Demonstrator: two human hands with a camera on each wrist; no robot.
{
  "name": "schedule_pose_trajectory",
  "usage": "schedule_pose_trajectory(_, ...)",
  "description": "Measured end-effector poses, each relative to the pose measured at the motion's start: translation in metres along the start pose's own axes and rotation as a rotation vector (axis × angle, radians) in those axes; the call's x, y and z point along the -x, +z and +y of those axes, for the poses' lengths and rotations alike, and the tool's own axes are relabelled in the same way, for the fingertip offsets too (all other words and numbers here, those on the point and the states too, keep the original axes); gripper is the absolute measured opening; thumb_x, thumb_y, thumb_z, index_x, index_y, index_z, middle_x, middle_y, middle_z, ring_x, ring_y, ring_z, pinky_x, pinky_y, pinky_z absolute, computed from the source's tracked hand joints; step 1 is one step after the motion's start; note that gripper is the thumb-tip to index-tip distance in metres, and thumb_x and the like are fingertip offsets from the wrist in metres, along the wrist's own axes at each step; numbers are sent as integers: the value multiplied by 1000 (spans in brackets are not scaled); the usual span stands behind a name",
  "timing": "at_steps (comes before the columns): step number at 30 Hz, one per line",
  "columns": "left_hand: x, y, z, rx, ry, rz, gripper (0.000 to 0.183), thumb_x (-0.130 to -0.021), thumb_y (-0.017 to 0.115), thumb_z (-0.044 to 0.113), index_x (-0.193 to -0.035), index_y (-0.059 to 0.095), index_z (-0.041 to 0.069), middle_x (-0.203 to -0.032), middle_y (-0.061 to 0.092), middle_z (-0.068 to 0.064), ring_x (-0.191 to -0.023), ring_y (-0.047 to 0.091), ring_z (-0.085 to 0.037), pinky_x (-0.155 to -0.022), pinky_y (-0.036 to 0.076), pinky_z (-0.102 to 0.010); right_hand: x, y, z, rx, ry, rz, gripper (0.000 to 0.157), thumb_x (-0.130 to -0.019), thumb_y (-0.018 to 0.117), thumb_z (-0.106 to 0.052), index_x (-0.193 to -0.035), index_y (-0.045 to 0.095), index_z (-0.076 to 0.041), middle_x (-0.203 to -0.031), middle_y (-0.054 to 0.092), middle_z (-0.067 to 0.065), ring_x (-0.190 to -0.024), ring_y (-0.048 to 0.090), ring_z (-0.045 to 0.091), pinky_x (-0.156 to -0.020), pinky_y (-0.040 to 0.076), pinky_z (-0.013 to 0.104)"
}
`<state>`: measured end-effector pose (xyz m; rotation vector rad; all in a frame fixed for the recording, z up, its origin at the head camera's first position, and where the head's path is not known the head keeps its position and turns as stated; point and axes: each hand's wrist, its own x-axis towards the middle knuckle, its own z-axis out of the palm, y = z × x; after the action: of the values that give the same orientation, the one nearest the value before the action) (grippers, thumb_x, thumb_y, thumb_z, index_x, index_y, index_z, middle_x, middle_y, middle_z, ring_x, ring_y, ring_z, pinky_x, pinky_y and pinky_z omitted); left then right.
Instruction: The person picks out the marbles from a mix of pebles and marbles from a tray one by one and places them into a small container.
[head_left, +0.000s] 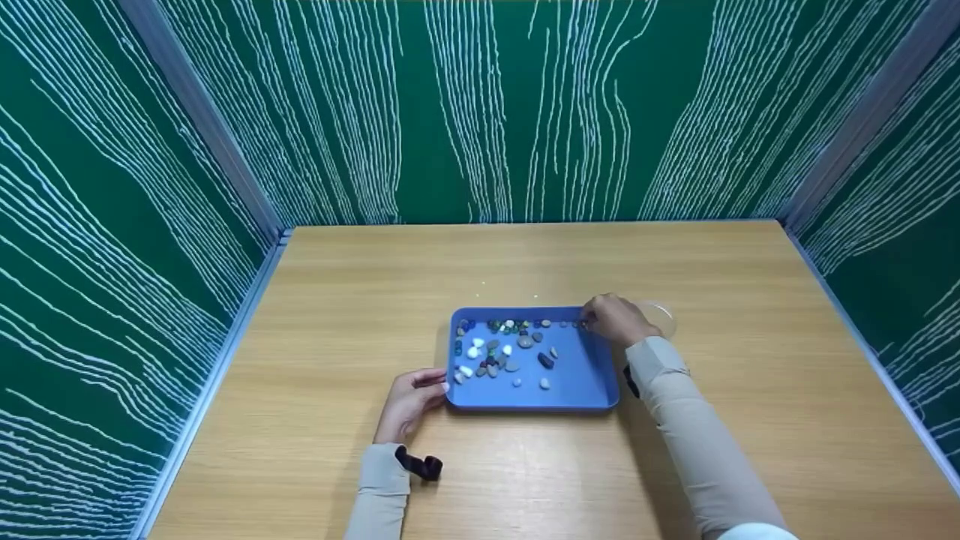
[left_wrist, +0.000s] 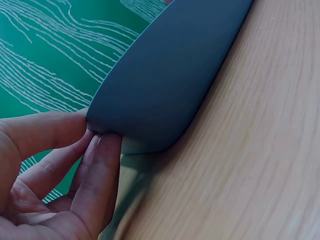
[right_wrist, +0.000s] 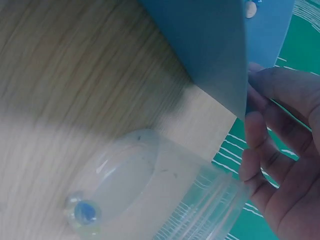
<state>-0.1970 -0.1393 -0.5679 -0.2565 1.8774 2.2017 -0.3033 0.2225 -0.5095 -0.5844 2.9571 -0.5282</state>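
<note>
Many pebbles (head_left: pixel 525 341) lie in the tray (head_left: pixel 581 375), few marbles (right_wrist: pixel 85 212) in the jar (right_wrist: pixel 125 170) beside it: seemingly unfinished. Left hand (head_left: pixel 409 401) pinches tray; right hand (head_left: pixel 619 320): cannot tell.

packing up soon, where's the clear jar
In the head view, the clear jar is on the table, right of the blue tray, beside the right hand.

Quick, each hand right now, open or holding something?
Left hand: holding the blue tray by its edge.
Right hand: can't tell; grip partly hidden at the tray's far right corner.
</note>
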Motion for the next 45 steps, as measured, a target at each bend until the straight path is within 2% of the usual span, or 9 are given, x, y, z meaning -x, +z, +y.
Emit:
schedule_pose_trajectory(6,0,0,-1,3,10,-1,42,-83,65,-7,-123,54,-17,-109,69,-19,-90,66,-15,-82,58,-29,-1,2,0,52,-7,-21,18,-84,68,-1,-101,74,-1,-104,72,17,-97,67,33,-82,57,46)
schedule_pose_trajectory(15,0,-1,-2,9,5,-2,41,-83,65,-8,-122,56,-16,-106,70,-16,-89,66,-14,-80,58,-26,0,5,-1,92,9,-63,21,-84,66,3,-102,75,-3,-108,71,16,-101,67,33,-84,58,43)
schedule_pose_trajectory(26,-2,-1,-2,1,1,4,40,-83,65,-7,-121,57,-15,-104,70,-14,-89,66,-14,-79,58,-26,0,9,-1,108,37,-47,21,-83,67,4,-101,75,-4,-105,71,16,-99,67,33,-83,58,44)
schedule_pose_trajectory(32,-3,-1,-3,-11,-7,13,40,-83,64,-8,-121,57,-15,-103,70,-13,-89,65,-13,-79,57,-25,0,14,3,159,-69,30,22,-76,66,10,-90,77,-3,-94,74,16,-88,69,32,-74,60,42)
schedule_pose_trajectory(35,-2,0,-2,-11,-11,22,39,-83,64,-8,-121,57,-15,-103,70,-12,-88,65,-12,-78,57,-25,1,16,4,172,-105,54,20,-73,66,10,-83,77,-3,-86,74,14,-75,68,27,-65,59,40)
schedule_pose_trajectory(37,-2,0,-2,-8,-7,21,39,-83,64,-8,-121,57,-15,-103,70,-13,-88,65,-13,-78,57,-25,1,16,3,178,-116,61,18,-73,66,10,-78,76,-4,-80,73,12,-66,62,21,-57,55,37)
schedule_pose_trajectory(40,-2,0,-2,-7,-3,20,39,-83,64,-8,-121,57,-15,-104,70,-15,-89,65,-13,-79,57,-25,1,16,2,179,-119,62,17,-72,65,10,-70,73,-5,-70,69,8,-57,47,16,-48,44,31)
schedule_pose_trajectory(42,-2,0,-3,-4,-4,19,40,-83,65,-8,-122,57,-15,-106,70,-16,-89,65,-13,-80,57,-26,0,16,2,185,-121,66,18,-72,65,10,-66,71,-6,-65,66,5,-56,41,15,-46,38,29)
schedule_pose_trajectory(45,-3,0,-3,-6,-7,18,40,-83,65,-8,-122,57,-15,-106,70,-16,-90,65,-14,-81,57,-27,0,16,3,189,-121,72,20,-72,65,11,-63,69,-7,-63,63,3,-56,40,15,-47,37,29)
